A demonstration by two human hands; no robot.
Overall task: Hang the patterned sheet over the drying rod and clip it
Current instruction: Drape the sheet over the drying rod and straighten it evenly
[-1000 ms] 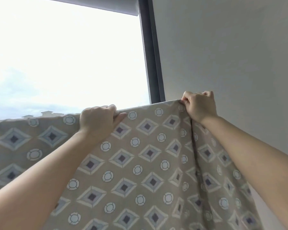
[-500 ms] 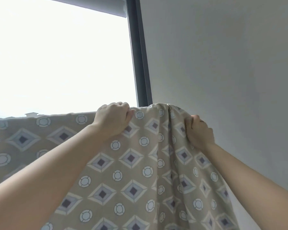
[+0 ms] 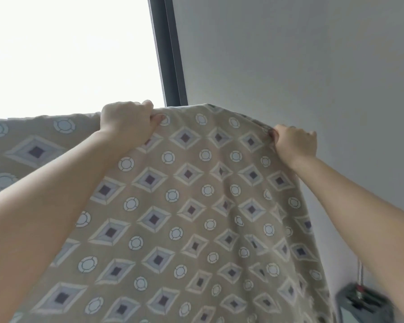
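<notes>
The left hand [image 3: 126,120] grips the patterned sheet [image 3: 196,206] along its top edge. The right hand [image 3: 295,143] pinches its right corner.

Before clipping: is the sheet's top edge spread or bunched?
Mostly spread: the patterned sheet runs smooth between left hand and right hand, gathered only at the right grip.

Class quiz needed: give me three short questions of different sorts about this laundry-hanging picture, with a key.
1. True or false: the left hand and the right hand both grip the patterned sheet along its top edge.
2. Which hand appears nearer the dark window frame? A) left B) right
3. Fill in: the sheet's print shows diamonds and ___.
Key: 1 true; 2 A; 3 circles.
</notes>
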